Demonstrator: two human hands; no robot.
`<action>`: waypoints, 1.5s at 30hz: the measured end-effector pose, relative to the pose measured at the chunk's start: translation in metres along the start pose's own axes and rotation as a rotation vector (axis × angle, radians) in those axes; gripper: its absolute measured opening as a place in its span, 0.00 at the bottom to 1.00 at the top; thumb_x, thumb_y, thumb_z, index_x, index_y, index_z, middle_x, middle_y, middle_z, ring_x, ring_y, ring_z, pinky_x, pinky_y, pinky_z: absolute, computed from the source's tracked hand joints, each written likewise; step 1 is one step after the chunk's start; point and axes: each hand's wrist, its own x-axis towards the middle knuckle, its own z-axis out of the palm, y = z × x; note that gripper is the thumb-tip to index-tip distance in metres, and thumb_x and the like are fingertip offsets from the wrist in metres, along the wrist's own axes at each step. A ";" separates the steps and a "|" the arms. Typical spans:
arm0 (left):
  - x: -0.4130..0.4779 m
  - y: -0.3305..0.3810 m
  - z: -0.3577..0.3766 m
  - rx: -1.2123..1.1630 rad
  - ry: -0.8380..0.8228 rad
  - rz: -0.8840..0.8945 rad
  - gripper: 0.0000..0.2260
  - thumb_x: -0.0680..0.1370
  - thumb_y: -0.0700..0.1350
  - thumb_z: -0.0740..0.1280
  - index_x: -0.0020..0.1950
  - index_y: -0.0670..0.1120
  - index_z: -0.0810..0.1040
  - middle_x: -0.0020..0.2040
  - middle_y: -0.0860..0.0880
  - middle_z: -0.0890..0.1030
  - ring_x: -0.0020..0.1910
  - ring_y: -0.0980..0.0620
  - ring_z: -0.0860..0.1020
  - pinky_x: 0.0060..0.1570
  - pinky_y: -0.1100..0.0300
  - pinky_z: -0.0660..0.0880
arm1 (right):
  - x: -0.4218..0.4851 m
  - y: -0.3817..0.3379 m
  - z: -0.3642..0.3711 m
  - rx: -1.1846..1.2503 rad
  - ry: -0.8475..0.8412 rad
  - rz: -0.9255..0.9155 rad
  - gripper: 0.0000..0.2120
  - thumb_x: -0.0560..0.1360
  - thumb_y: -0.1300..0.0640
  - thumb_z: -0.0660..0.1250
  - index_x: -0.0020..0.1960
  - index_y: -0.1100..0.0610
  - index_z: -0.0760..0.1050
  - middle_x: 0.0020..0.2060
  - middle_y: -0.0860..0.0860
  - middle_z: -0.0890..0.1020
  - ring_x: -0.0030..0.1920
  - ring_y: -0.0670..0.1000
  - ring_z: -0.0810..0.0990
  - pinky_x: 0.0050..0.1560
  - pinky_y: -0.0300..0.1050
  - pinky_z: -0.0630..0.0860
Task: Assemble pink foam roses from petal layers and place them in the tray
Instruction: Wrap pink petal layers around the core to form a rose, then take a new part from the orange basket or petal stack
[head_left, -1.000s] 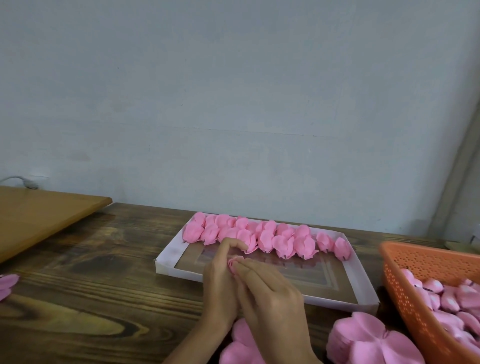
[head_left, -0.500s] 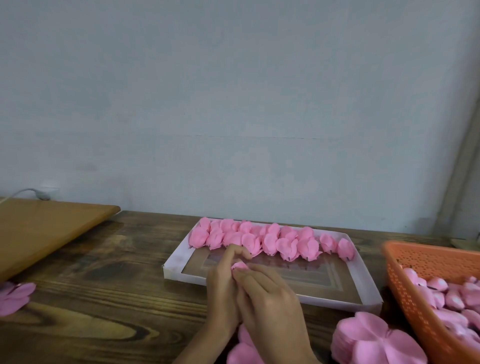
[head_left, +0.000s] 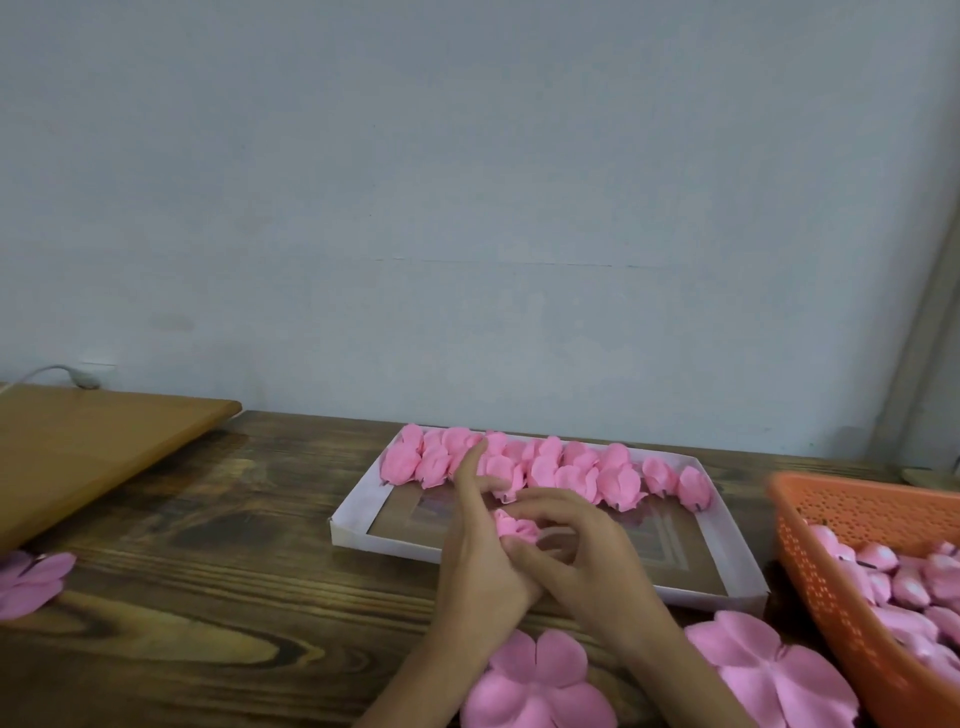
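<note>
Curled fingers of the left hand (head_left: 475, 564) and right hand (head_left: 589, 564) hide most of a small pink foam rose (head_left: 511, 526). An orange perforated plastic basket (head_left: 852, 525) runs off the right edge, a flat pink foam petal layer (head_left: 535, 686) off the bottom.

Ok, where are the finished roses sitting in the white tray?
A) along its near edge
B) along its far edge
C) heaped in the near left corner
B: the finished roses line the far edge of the white tray; the left hand and right hand hold one more rose over its near part.
</note>
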 end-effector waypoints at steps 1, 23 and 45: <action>0.000 0.003 0.000 0.011 0.011 0.013 0.51 0.65 0.54 0.78 0.72 0.80 0.45 0.63 0.66 0.71 0.59 0.68 0.76 0.49 0.75 0.75 | 0.002 0.001 -0.004 0.038 -0.021 0.036 0.11 0.74 0.62 0.77 0.52 0.48 0.87 0.53 0.40 0.85 0.53 0.43 0.84 0.49 0.35 0.78; 0.009 0.021 0.045 0.339 -0.300 -0.099 0.73 0.63 0.46 0.86 0.76 0.70 0.25 0.79 0.49 0.22 0.66 0.43 0.80 0.47 0.56 0.81 | 0.009 0.006 -0.050 0.223 -0.293 0.420 0.11 0.80 0.68 0.66 0.58 0.57 0.80 0.46 0.58 0.87 0.42 0.55 0.85 0.40 0.45 0.79; -0.001 0.024 -0.061 0.496 -0.658 -0.193 0.18 0.71 0.59 0.78 0.58 0.59 0.81 0.65 0.55 0.76 0.61 0.60 0.76 0.63 0.54 0.75 | 0.104 0.089 -0.126 -0.544 -0.216 0.794 0.11 0.72 0.70 0.74 0.52 0.66 0.77 0.43 0.62 0.82 0.39 0.56 0.83 0.42 0.52 0.86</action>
